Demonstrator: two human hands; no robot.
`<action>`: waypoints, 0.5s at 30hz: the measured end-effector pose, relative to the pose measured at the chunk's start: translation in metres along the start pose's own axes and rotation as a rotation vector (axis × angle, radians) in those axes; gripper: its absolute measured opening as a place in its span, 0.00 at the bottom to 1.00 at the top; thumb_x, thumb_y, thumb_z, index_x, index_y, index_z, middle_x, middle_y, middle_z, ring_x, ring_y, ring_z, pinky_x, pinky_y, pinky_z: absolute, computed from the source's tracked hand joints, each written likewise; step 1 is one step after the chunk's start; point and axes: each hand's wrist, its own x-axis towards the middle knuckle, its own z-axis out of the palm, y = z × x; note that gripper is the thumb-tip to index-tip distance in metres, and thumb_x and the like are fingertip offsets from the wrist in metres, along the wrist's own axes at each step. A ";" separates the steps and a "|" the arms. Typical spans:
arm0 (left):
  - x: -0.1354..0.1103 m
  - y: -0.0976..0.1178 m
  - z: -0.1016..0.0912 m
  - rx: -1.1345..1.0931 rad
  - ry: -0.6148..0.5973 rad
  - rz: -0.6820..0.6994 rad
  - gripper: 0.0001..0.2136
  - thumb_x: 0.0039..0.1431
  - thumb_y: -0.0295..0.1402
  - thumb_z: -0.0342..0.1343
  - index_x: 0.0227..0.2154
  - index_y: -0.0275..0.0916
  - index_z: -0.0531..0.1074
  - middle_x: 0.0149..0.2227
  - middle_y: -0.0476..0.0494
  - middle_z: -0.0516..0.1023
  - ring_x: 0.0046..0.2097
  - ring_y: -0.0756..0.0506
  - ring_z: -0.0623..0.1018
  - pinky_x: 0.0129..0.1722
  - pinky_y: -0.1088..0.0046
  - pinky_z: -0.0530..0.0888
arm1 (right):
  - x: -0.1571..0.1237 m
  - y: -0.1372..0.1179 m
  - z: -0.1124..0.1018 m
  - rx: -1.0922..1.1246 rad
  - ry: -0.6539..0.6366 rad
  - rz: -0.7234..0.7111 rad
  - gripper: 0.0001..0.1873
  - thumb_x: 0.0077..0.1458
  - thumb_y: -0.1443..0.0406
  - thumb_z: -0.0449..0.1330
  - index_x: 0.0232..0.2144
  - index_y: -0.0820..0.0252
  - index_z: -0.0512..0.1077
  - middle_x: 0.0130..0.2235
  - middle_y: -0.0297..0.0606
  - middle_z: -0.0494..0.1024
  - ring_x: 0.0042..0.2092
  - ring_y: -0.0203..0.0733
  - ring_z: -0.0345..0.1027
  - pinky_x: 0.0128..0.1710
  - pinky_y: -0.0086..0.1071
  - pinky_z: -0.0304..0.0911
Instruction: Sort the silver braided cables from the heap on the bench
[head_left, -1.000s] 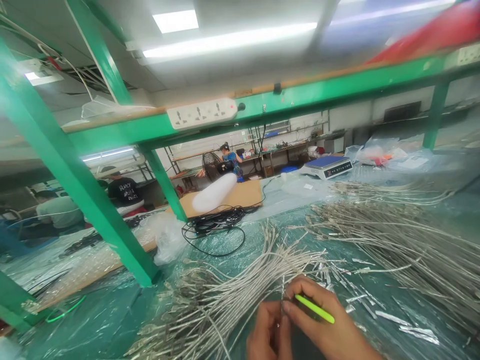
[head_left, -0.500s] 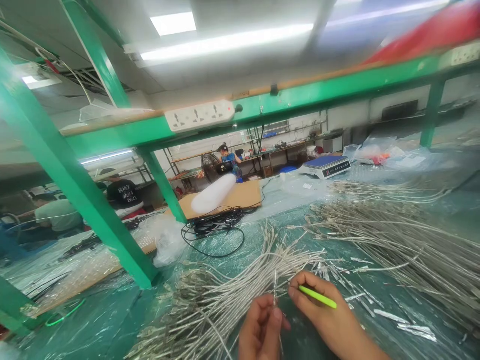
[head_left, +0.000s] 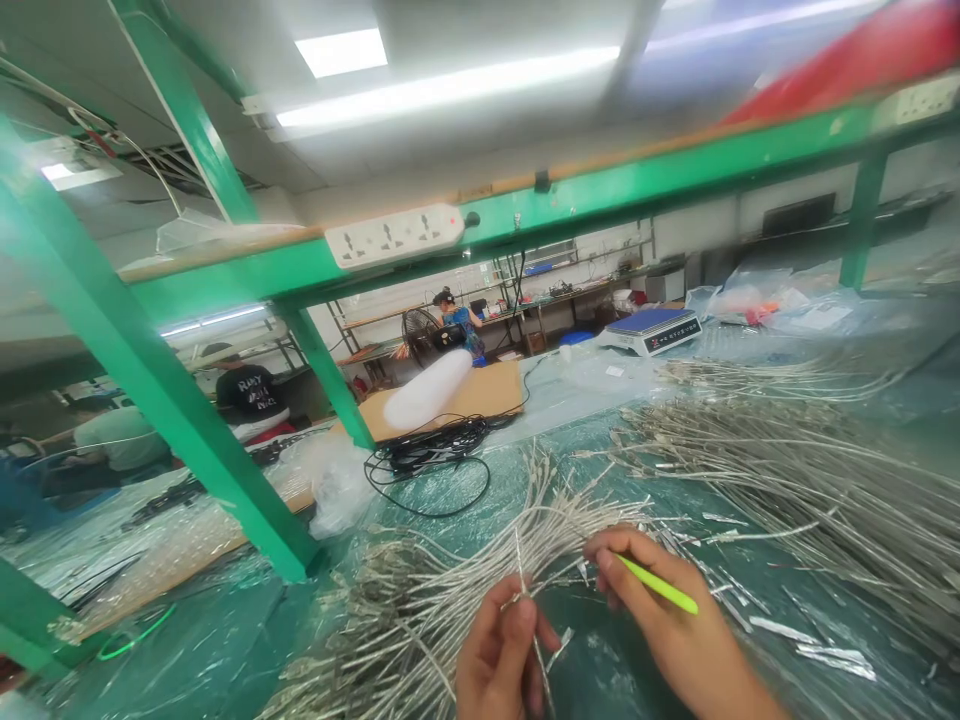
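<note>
At the bottom centre my left hand [head_left: 499, 655] pinches one thin silver cable [head_left: 525, 585] between thumb and fingers, its tip pointing up. My right hand [head_left: 660, 620] is a little to the right, closed round a yellow-green pen-like tool [head_left: 658, 587] that lies across its fingers. Both hands hover over a heap of silver cables [head_left: 465, 580] spread on the green plastic-covered bench [head_left: 225, 640]. A small strip of foil [head_left: 561, 645] hangs just right of my left hand.
A second, larger heap of silver cables [head_left: 795, 470] lies to the right, with foil scraps [head_left: 832, 660] near it. A black cable coil [head_left: 435, 450], a white roll [head_left: 427, 388], a scale [head_left: 651, 330] and green frame posts [head_left: 157, 390] stand behind. Other people [head_left: 247, 390] work farther back.
My hands have drawn apart: the left moved left and raised a single cable, the right moved right with the pen-like tool. A strip of foil has come away beside the left hand.
</note>
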 end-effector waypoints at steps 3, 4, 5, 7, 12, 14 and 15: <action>-0.001 0.001 0.000 -0.020 -0.012 -0.038 0.24 0.42 0.49 0.67 0.37 0.37 0.75 0.18 0.50 0.75 0.11 0.60 0.58 0.11 0.86 0.51 | -0.010 -0.013 0.002 -0.033 -0.082 -0.185 0.08 0.60 0.63 0.57 0.34 0.54 0.76 0.31 0.38 0.76 0.33 0.44 0.70 0.34 0.31 0.64; -0.001 0.001 0.000 -0.037 -0.014 -0.059 0.24 0.41 0.49 0.68 0.37 0.36 0.76 0.17 0.51 0.74 0.11 0.60 0.57 0.11 0.87 0.51 | -0.012 -0.017 0.002 -0.043 -0.128 -0.228 0.08 0.60 0.64 0.56 0.34 0.54 0.76 0.32 0.39 0.76 0.34 0.44 0.71 0.35 0.31 0.64; -0.002 0.001 0.001 -0.058 -0.011 -0.082 0.24 0.40 0.49 0.68 0.36 0.36 0.76 0.17 0.51 0.73 0.11 0.60 0.58 0.11 0.87 0.52 | -0.014 -0.020 0.003 -0.052 -0.178 -0.262 0.08 0.60 0.65 0.56 0.34 0.55 0.76 0.32 0.40 0.77 0.34 0.44 0.72 0.34 0.31 0.65; -0.004 0.002 0.001 -0.101 0.000 -0.123 0.23 0.39 0.48 0.69 0.34 0.36 0.76 0.16 0.52 0.73 0.11 0.60 0.58 0.11 0.88 0.52 | -0.014 -0.023 0.004 -0.067 -0.264 -0.300 0.09 0.60 0.67 0.55 0.33 0.57 0.76 0.31 0.40 0.77 0.33 0.43 0.73 0.34 0.31 0.66; -0.007 0.005 0.003 -0.080 -0.032 -0.110 0.22 0.41 0.48 0.69 0.34 0.36 0.77 0.17 0.50 0.74 0.12 0.61 0.58 0.12 0.87 0.52 | -0.012 -0.022 0.006 -0.096 -0.321 -0.286 0.10 0.60 0.69 0.53 0.32 0.60 0.75 0.32 0.40 0.78 0.35 0.41 0.73 0.37 0.31 0.67; -0.007 0.005 0.004 -0.061 -0.041 -0.103 0.22 0.41 0.48 0.68 0.34 0.36 0.78 0.17 0.50 0.74 0.12 0.60 0.58 0.12 0.87 0.52 | -0.011 -0.020 0.006 -0.091 -0.312 -0.287 0.10 0.60 0.69 0.53 0.32 0.60 0.75 0.32 0.40 0.77 0.35 0.41 0.73 0.37 0.31 0.67; -0.008 0.005 0.004 -0.057 -0.039 -0.106 0.22 0.41 0.48 0.68 0.34 0.36 0.78 0.17 0.50 0.74 0.12 0.60 0.58 0.12 0.87 0.52 | -0.011 -0.020 0.006 -0.086 -0.310 -0.288 0.11 0.61 0.68 0.53 0.32 0.60 0.75 0.32 0.40 0.77 0.34 0.41 0.73 0.36 0.31 0.67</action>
